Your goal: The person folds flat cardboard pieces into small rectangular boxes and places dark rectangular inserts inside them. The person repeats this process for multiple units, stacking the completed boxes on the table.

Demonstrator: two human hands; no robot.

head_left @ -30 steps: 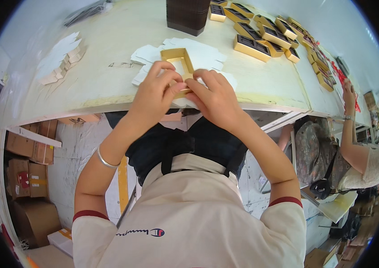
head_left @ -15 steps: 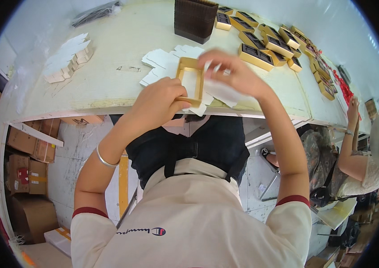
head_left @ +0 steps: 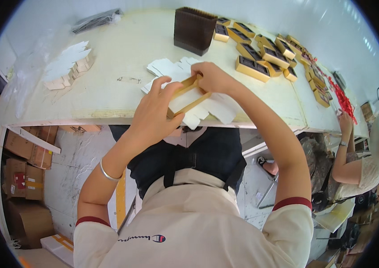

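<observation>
A rectangular gold cardboard box frame (head_left: 195,103) stands over white cut-out card pieces (head_left: 166,67) by the table's front edge; white shows inside its walls. My left hand (head_left: 153,107) grips its near left end, thumb at the close corner and fingers spread along the left wall. My right hand (head_left: 214,78) is closed round the far right corner, its fingertips curled inside and partly hidden.
Behind stands a tall stack of dark brown trays (head_left: 194,31). Gold boxes with dark inserts (head_left: 252,67) lie at the right, folded white card (head_left: 66,64) at the left. Farther right, a person (head_left: 350,169) works beside red ribbon (head_left: 341,96).
My right hand has come down from beside the frame onto its far corner. The frame has turned clockwise, and my left fingers have spread along its side.
</observation>
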